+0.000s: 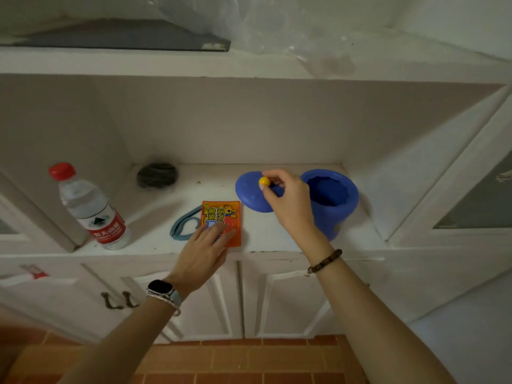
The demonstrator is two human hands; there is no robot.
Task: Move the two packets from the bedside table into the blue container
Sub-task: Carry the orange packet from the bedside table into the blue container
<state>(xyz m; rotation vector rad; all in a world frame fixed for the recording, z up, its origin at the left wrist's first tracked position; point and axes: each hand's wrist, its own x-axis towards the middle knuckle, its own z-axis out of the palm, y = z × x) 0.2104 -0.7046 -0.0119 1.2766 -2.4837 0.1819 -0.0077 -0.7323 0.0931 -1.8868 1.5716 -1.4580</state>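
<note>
An orange packet [220, 214] with yellow print lies flat near the front edge of the white bedside table [266, 234]. My left hand [206, 250] rests on its near end with fingers spread; only one packet is visible, and I cannot tell whether another lies beneath. The blue container [332, 200] stands uncovered at the right of the shelf, its inside dark. My right hand [288, 200] pinches the stem under the yellow knob of the blue lid [248, 191], holding the lid tilted just left of the container.
A water bottle [88, 206] with a red cap stands at the left. A dark round object [157, 175] sits at the back. A teal loop [184, 225] lies beside the packet. Cabinet doors with handles [119, 299] are below, and an upper shelf overhangs.
</note>
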